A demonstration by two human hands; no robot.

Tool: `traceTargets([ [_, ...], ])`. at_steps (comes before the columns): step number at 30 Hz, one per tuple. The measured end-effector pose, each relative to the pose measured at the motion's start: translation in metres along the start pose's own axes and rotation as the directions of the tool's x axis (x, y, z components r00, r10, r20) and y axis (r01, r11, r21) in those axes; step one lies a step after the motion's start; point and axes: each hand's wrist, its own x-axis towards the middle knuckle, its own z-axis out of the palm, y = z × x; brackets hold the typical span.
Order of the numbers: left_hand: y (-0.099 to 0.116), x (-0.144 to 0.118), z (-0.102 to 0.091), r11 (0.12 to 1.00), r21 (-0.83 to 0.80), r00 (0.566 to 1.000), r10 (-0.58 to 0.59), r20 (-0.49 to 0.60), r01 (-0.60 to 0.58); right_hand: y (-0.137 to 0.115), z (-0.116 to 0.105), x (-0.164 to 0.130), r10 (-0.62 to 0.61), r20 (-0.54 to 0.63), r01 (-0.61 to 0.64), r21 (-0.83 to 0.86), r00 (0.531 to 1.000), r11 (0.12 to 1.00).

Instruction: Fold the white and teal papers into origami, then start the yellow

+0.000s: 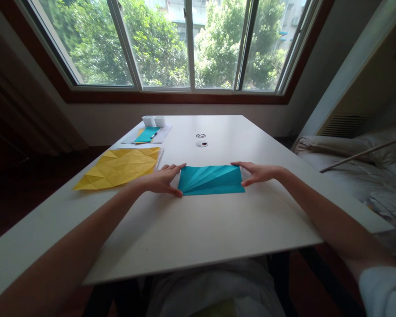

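White table (218, 229) under a wide window, trees outside. Teal creased paper (211, 179) lies flat mid-table. Left hand (161, 179) pinches its left edge, right hand (257, 172) pinches its right edge. Yellow creased sheet (119, 167) near the left edge, just beside the left hand. Far left corner: two white cups (153, 121), teal slip with a pen (148, 134). Two round grommets (201, 139) behind the paper. Bedding (359, 167) off the right edge.

Bare forearms, white sleeve (384, 290) at right shoulder.
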Motion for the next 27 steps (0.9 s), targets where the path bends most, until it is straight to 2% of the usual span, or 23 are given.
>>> traceTargets([
  [5,0.001,0.004,0.005,0.986,-0.165,0.996,0.019,-0.085,-0.033,-0.007,-0.003,0.006,-0.016,-0.21,0.049,0.15,0.978,0.987],
  [9,-0.001,0.009,0.009,0.955,-0.281,0.977,0.035,-0.21,-0.095,-0.012,-0.004,0.011,-0.044,-0.412,0.128,0.177,0.91,0.976],
  [12,-0.003,0.011,0.009,0.916,-0.375,0.945,0.014,-0.325,-0.143,-0.021,-0.004,0.01,-0.083,-0.458,0.223,0.263,0.885,0.939],
  [16,-0.001,0.011,0.004,0.871,-0.464,0.904,-0.059,-0.424,-0.161,-0.038,-0.002,0.005,-0.195,-0.376,0.324,0.317,0.906,0.891],
  [21,0.001,0.014,0.0,0.873,-0.447,0.873,-0.054,-0.484,-0.194,-0.054,0.001,-0.001,-0.345,-0.248,0.415,0.343,0.905,0.842],
  [25,0.0,0.016,0.002,0.843,-0.478,0.843,-0.057,-0.535,-0.246,-0.062,0.003,-0.004,-0.432,-0.029,0.392,0.478,0.901,0.786],
  [27,0.002,0.016,0.002,0.818,-0.517,0.853,-0.067,-0.518,-0.25,-0.066,0.005,-0.003,-0.43,0.032,0.345,0.545,0.902,0.764],
])
